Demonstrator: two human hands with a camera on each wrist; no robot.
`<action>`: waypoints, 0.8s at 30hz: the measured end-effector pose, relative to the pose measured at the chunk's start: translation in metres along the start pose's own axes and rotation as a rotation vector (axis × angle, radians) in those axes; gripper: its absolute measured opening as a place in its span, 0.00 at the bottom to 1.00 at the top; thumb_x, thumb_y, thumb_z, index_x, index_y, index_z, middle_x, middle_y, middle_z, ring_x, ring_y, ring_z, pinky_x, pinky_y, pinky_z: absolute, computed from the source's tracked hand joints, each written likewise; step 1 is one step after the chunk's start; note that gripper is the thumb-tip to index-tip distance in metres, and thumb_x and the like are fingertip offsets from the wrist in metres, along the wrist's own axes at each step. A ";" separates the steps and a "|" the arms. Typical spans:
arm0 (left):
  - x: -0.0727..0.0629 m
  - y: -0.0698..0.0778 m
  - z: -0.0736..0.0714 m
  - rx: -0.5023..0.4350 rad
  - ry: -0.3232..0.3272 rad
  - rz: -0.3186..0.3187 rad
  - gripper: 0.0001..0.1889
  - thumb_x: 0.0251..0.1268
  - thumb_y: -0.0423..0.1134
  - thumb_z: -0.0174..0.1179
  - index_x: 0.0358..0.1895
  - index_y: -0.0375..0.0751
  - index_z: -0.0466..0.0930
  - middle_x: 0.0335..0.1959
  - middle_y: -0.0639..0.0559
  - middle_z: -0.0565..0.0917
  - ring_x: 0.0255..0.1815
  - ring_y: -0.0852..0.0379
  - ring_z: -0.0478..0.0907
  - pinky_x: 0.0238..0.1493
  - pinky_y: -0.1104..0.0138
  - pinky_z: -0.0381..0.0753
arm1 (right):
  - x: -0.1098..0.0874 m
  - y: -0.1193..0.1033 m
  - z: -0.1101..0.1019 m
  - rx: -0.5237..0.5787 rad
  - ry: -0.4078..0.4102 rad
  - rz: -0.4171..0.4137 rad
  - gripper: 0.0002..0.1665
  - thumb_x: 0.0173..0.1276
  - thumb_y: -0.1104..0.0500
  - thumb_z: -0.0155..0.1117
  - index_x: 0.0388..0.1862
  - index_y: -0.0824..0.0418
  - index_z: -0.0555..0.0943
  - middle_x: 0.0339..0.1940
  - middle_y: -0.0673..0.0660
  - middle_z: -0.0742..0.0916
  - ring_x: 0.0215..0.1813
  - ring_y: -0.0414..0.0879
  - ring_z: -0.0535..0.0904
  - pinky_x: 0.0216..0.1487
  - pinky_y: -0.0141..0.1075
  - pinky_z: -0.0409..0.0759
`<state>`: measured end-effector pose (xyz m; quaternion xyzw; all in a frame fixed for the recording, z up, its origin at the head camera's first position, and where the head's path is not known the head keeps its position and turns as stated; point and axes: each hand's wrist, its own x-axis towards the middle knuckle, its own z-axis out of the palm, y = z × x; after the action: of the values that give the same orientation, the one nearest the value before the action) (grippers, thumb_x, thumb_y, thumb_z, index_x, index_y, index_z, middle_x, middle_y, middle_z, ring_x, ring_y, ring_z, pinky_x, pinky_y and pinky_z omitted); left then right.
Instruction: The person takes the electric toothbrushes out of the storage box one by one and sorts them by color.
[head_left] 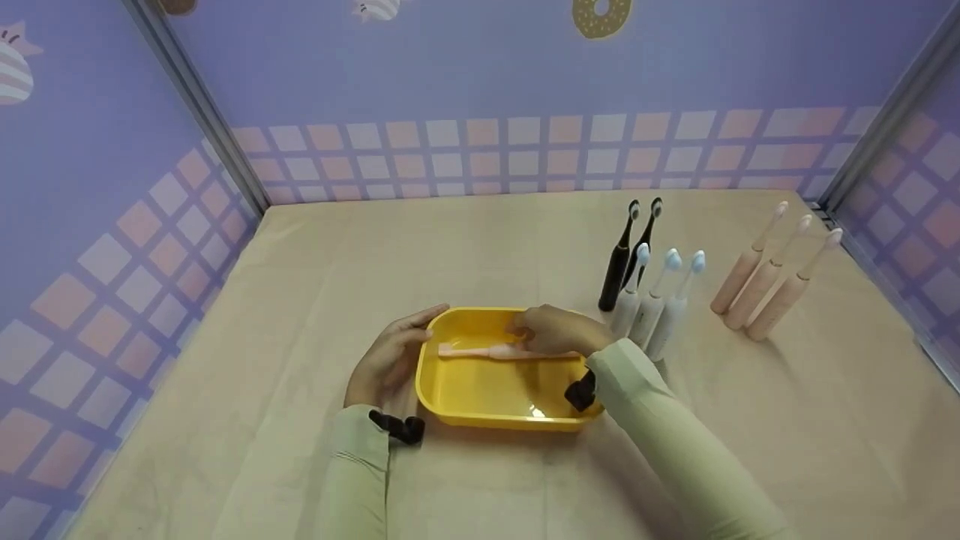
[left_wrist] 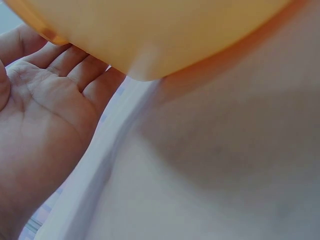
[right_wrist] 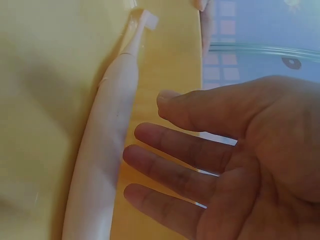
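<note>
A pink electric toothbrush (head_left: 501, 352) lies lengthwise in a yellow plastic tray (head_left: 510, 422), its brush head pointing left. My right hand (head_left: 561, 330) is inside the tray over the handle end. In the right wrist view its fingers (right_wrist: 170, 172) are spread and slightly bent beside the toothbrush handle (right_wrist: 102, 145), with a gap between them, holding nothing. At the tray's left end, my left hand (head_left: 386, 364) touches the rim and outer wall with extended fingers. The left wrist view shows that palm (left_wrist: 50, 107) uncovered, its fingertips partly hidden by the tray.
Right of the tray stand three white electric toothbrushes (head_left: 648, 319), with two black ones (head_left: 616, 268) behind them. Three pink toothbrushes (head_left: 763, 289) stand farther right. Patterned purple walls (head_left: 525, 82) enclose the cloth-covered table (head_left: 315, 277) at the back and sides.
</note>
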<state>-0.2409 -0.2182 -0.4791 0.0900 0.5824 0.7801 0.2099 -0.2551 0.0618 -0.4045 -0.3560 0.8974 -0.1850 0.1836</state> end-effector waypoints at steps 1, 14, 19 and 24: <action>0.000 0.000 0.000 -0.004 0.000 -0.001 0.29 0.69 0.29 0.46 0.74 0.38 0.58 0.74 0.45 0.62 0.69 0.50 0.67 0.68 0.59 0.69 | 0.001 0.000 0.001 -0.010 0.004 -0.013 0.12 0.68 0.65 0.58 0.47 0.67 0.81 0.43 0.61 0.85 0.43 0.50 0.79 0.50 0.42 0.79; 0.001 0.000 0.000 -0.014 -0.032 0.012 0.29 0.70 0.28 0.44 0.75 0.36 0.54 0.73 0.43 0.63 0.70 0.49 0.66 0.68 0.60 0.69 | 0.001 0.001 0.010 -0.060 0.014 0.001 0.07 0.67 0.68 0.55 0.33 0.65 0.81 0.22 0.49 0.71 0.28 0.42 0.65 0.31 0.32 0.61; 0.001 0.000 0.000 -0.016 -0.031 0.016 0.29 0.70 0.28 0.43 0.74 0.35 0.55 0.74 0.42 0.61 0.71 0.48 0.65 0.69 0.59 0.67 | 0.001 0.001 0.013 -0.064 0.026 0.013 0.07 0.68 0.67 0.56 0.35 0.64 0.82 0.27 0.52 0.76 0.32 0.44 0.68 0.36 0.33 0.65; 0.001 0.000 0.000 -0.015 -0.024 0.012 0.30 0.69 0.27 0.43 0.74 0.36 0.55 0.74 0.42 0.61 0.71 0.47 0.64 0.70 0.58 0.67 | 0.001 0.001 0.016 -0.057 0.049 0.006 0.06 0.68 0.67 0.56 0.34 0.64 0.81 0.28 0.52 0.76 0.32 0.44 0.67 0.36 0.34 0.64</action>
<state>-0.2414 -0.2178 -0.4786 0.1011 0.5734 0.7847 0.2129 -0.2494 0.0585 -0.4191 -0.3538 0.9076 -0.1675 0.1519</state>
